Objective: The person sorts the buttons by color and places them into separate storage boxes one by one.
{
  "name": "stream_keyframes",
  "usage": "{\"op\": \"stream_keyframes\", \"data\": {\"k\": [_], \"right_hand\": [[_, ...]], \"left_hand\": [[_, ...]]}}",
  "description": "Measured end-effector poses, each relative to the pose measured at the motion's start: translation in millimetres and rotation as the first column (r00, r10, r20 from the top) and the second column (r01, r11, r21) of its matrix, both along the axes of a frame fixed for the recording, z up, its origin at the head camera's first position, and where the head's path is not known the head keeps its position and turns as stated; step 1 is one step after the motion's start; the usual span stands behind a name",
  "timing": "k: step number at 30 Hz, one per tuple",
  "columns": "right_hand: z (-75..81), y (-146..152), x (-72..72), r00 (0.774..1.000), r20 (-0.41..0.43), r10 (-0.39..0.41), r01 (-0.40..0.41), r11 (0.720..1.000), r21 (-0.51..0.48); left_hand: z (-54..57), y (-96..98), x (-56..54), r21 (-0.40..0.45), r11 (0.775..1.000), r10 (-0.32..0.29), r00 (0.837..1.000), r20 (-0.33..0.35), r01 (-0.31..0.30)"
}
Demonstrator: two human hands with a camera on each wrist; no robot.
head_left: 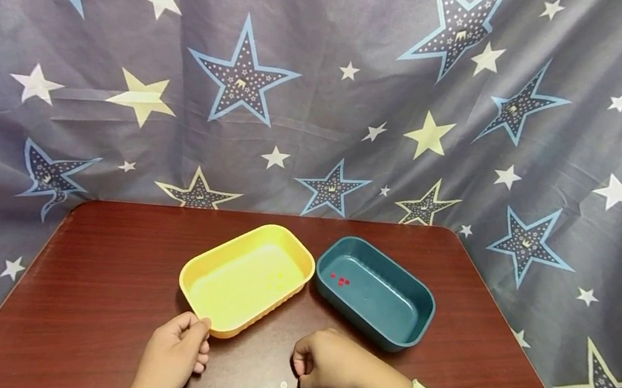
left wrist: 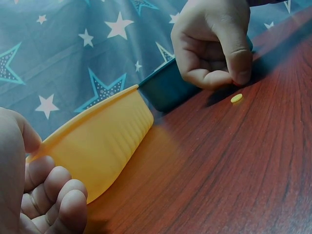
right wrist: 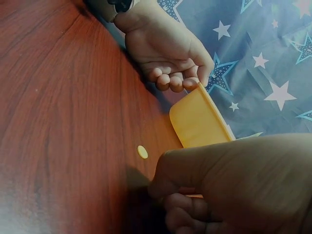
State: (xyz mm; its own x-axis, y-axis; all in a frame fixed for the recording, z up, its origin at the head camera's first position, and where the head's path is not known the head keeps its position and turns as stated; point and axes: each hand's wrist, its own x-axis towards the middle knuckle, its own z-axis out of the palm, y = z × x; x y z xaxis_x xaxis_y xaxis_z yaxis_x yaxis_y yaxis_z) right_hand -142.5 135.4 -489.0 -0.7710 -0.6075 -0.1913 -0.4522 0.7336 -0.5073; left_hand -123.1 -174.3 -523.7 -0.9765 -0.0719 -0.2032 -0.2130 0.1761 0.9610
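My left hand [head_left: 174, 355] pinches the near left corner of a yellow plastic tray [head_left: 234, 325] between thumb and fingers; the left wrist view shows the thumb over its rim. Faint small yellow pieces [head_left: 279, 280] lie inside that tray. My right hand [head_left: 334, 363] hovers at the table just beside a small round yellow disc [left wrist: 237, 98], which looks pale in the head view. Its fingers are curled and the thumb meets the index finger, with nothing visible between them. Several small red pieces [head_left: 342, 281] lie in the teal tray [head_left: 385, 297], beyond the right hand.
Both trays stand almost touching on a reddish-brown wooden table [head_left: 88, 290]. Behind the table hangs a grey curtain [head_left: 330, 123] with a star print. The table's right edge runs just past the teal tray.
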Motion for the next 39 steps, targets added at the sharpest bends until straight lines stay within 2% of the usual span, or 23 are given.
{"op": "stream_keyframes", "data": {"k": [8, 11, 16, 21, 29, 36, 39], "right_hand": [[5.1, 3.7, 4.7, 0.997, -0.059, 0.044, -0.048, 0.997, -0.066], [7.9, 7.4, 3.1, 0.998, -0.043, 0.045, -0.05, 0.991, -0.127], [15.2, 14.6, -5.9, 0.999, 0.038, -0.017, 0.026, 0.965, -0.262], [32.6, 24.5, -19.1, 0.995, 0.074, -0.073, 0.094, 0.931, -0.352], [61.1, 44.5, -50.3, 0.983, 0.121, -0.14, 0.177, 0.901, -0.396], [72.4, 66.2, -93.2, 0.945, 0.23, -0.233, 0.312, 0.85, -0.424], [74.0, 74.5, -110.5, 0.923, 0.272, -0.273, 0.367, 0.84, -0.401]], "left_hand": [[0.4, -0.6, 0.0, -0.015, 1.0, -0.001, 1.0, 0.005, 0.001], [0.6, -0.7, -0.1, -0.014, 1.0, 0.0, 1.0, 0.005, 0.0], [0.2, -0.7, 0.4, -0.02, 1.0, 0.0, 1.0, 0.008, 0.001], [1.4, 0.0, 1.1, -0.015, 1.0, -0.003, 1.0, 0.004, 0.003], [0.4, 0.4, 0.9, -0.013, 1.0, -0.002, 1.0, 0.004, 0.002], [-0.2, 0.7, 0.1, -0.011, 1.0, 0.0, 1.0, 0.004, 0.0], [-0.5, 0.4, -0.2, -0.007, 1.0, -0.001, 1.0, 0.008, 0.001]]}}
